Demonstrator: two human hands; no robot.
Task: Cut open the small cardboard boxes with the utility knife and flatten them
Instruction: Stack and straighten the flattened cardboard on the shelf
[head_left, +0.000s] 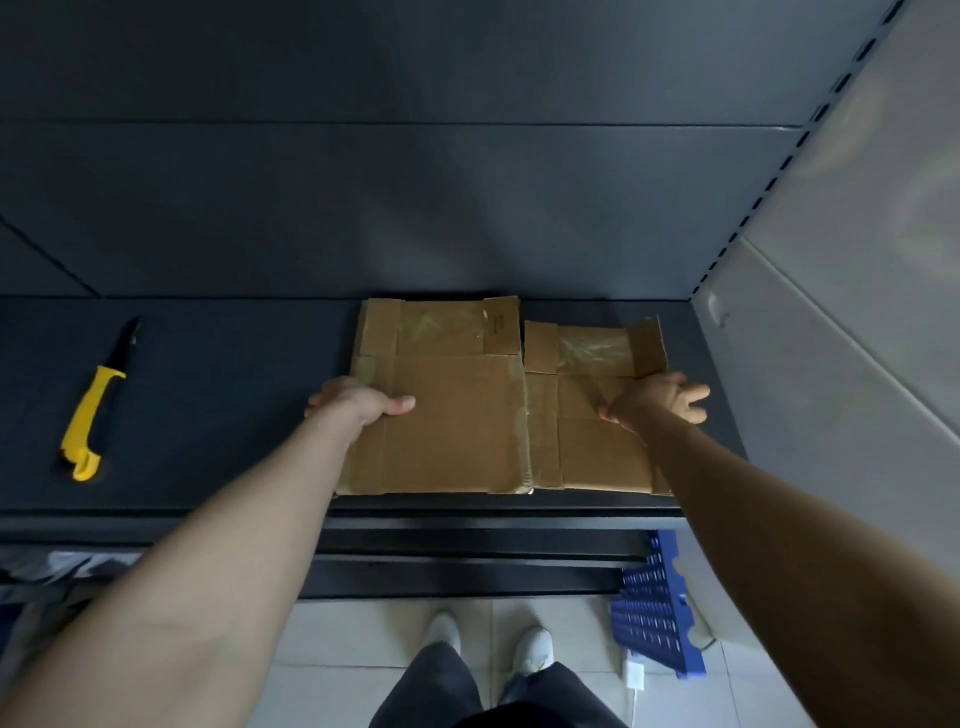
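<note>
Two flattened brown cardboard boxes are lying side by side on a dark grey shelf (218, 395), both reaching close to its front edge. The larger flattened box (447, 410) is sitting on the left, its far flaps spread open and streaked with clear tape; the smaller flattened box (592, 415) is lying just to its right, the two touching or slightly overlapping along their shared edge (I cannot tell which).

The left hand (358, 402) is gripping the left edge of the larger box, thumb pressing on top and the other fingers curling out of sight beyond the edge. The right hand (660, 400) is resting on the right side of the smaller box, thumb on the cardboard and the other fingers spreading loosely open past the edge, not closing on anything.

A utility knife with a yellow handle and dark blade (96, 402) is lying well apart to the left on the same shelf, touched by neither hand. Below, a blue perforated plastic panel (657, 608) is leaning on the tiled floor.
</note>
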